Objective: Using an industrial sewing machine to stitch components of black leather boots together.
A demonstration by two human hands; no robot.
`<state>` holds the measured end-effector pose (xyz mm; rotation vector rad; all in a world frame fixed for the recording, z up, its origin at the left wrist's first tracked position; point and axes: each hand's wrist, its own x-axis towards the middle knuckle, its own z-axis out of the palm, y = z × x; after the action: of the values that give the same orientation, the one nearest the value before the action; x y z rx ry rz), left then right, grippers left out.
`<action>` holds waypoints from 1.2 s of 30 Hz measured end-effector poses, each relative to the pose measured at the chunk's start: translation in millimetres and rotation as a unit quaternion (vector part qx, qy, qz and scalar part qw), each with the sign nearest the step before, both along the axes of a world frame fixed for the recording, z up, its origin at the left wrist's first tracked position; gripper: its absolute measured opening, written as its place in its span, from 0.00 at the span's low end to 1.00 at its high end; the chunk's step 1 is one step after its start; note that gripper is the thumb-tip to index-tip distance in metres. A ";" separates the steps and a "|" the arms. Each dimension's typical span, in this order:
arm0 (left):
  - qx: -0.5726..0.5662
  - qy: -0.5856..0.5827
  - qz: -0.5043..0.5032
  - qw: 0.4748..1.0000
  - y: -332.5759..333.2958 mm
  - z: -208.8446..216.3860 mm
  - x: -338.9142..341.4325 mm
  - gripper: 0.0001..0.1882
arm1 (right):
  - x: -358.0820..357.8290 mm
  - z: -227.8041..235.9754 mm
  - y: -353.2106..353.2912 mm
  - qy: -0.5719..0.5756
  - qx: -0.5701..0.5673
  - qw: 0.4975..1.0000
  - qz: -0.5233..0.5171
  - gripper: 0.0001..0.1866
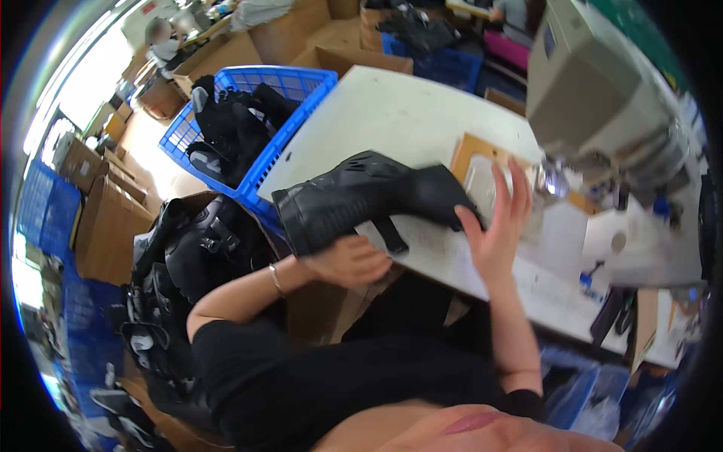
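Note:
A tall black boot lies slantwise over the near left part of the white worktable. Its wide end faces left and its narrower end reaches right. A loose black strap hangs from its near side. Below the wide end, close against the boot, is my left hand, fingers curled together and slightly blurred; what they hold, if anything, is hidden. My right hand is at the narrower end, fingers spread upward, its thumb at the boot's edge.
A blue crate of black boot pieces stands beyond the table's left edge. Nearer on the left, more black boots fill a carton. A large pale machine rises at the right, with a tan wooden board beside it. Another person is far left.

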<state>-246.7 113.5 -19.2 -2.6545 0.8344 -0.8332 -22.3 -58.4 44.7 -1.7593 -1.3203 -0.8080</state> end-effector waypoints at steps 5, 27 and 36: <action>-0.025 0.052 0.050 0.997 -47.8 -36.8 8.2 0.16 | 20.4 -20.3 -32.8 0.472 -0.333 0.787 0.216 0.25; -0.412 0.232 0.026 0.881 -97.0 12.2 213.4 0.18 | 74.6 -1.8 -216.0 0.352 -0.280 0.891 -0.061 0.19; -0.455 0.364 0.070 0.810 -108.7 35.9 224.1 0.15 | 58.2 14.5 -177.3 0.376 -0.276 0.873 -0.141 0.19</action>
<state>-22.6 4.8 16.7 -3.9500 0.3504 -0.0951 35.9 -235.7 59.2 -2.4008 -0.7895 0.1893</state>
